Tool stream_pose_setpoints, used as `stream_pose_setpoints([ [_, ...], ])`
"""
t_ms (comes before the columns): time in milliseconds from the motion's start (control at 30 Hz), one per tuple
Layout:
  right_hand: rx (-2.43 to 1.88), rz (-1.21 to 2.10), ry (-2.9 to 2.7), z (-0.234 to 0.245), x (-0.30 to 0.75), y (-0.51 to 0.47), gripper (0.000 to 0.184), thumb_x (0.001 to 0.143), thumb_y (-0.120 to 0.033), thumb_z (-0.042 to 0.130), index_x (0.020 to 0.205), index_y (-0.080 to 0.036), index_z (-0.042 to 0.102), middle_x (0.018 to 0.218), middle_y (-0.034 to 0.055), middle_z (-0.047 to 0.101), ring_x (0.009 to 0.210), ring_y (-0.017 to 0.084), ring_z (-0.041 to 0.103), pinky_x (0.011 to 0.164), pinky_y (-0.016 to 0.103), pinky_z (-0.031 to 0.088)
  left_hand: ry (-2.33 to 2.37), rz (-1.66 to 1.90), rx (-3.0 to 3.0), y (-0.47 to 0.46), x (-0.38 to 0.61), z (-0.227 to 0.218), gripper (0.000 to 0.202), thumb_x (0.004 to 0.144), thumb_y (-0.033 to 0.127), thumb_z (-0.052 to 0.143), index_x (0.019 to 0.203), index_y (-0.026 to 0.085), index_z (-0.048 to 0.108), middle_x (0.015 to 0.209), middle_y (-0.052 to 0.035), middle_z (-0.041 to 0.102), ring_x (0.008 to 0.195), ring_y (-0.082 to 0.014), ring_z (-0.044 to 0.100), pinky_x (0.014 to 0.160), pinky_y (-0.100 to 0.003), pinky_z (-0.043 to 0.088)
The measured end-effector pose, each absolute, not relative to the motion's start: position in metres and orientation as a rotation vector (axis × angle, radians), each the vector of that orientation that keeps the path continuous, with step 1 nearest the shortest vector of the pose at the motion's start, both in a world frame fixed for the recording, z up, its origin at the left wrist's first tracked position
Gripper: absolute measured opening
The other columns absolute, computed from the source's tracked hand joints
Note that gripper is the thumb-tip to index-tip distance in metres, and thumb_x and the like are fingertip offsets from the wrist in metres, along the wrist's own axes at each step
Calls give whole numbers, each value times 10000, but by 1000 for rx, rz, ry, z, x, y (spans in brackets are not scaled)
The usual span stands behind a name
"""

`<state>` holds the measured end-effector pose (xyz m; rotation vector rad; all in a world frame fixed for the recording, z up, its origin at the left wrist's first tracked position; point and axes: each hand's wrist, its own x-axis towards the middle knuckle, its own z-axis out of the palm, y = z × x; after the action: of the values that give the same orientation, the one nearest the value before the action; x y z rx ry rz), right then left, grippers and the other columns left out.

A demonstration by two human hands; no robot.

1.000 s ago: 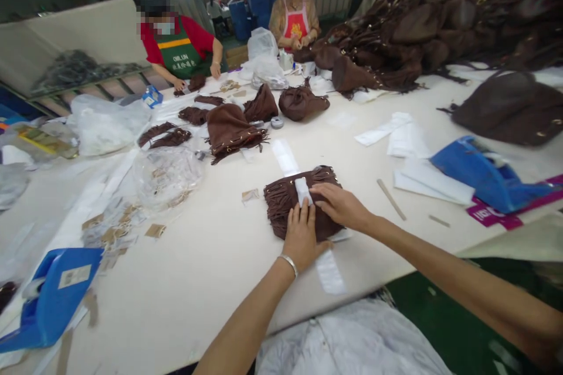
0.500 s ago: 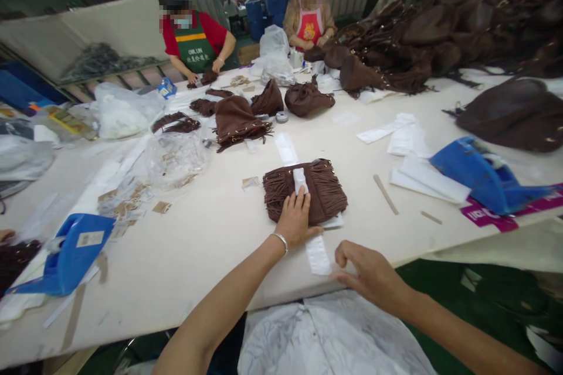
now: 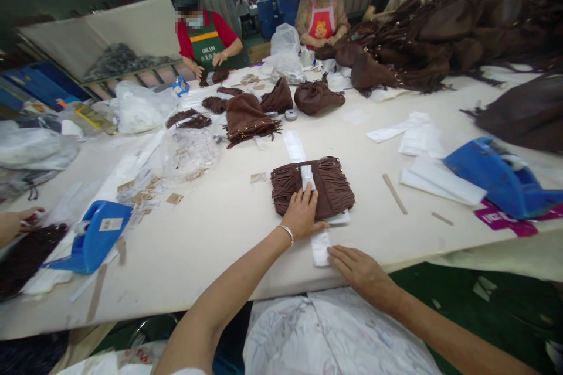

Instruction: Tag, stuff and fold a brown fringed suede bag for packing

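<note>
A brown fringed leather bag (image 3: 332,196) lies folded flat on the table in front of me. My left hand (image 3: 302,212) rests on it with fingers stretched out, pressing the lower end of a small white packet (image 3: 308,177) at its middle. Under the bag runs a white paper strip (image 3: 321,249), which shows beyond its far and near sides. At the strip's near end, my right hand (image 3: 363,274) touches the right edge with its fingers extended; its thumb is hard to make out.
Blue tape dispensers stand at left (image 3: 99,237) and right (image 3: 497,179). White paper strips (image 3: 440,179) lie by the right one. Brown bags (image 3: 248,120) and a clear plastic bag (image 3: 189,152) are farther back. Co-workers sit across the table; another person's hand (image 3: 21,222) is at far left.
My right hand has come down and flattened, its fingers now against the strip's near end. My left hand stays on the bag. The whole view has shifted slightly.
</note>
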<state>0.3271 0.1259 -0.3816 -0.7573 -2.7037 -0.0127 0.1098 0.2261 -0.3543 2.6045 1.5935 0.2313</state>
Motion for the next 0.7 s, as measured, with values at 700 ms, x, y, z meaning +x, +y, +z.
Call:
stream_pose_setpoints([
  [700, -887, -12, -2482, -383, 314, 107, 404, 718, 29, 428, 982, -185, 647, 1062, 52, 710, 887, 226, 622, 835, 375, 485, 1633, 263, 2603, 223, 112, -358, 978, 786, 775, 422, 1475, 98, 271, 1602, -214, 64, 1402, -396, 275, 1127, -526, 268],
])
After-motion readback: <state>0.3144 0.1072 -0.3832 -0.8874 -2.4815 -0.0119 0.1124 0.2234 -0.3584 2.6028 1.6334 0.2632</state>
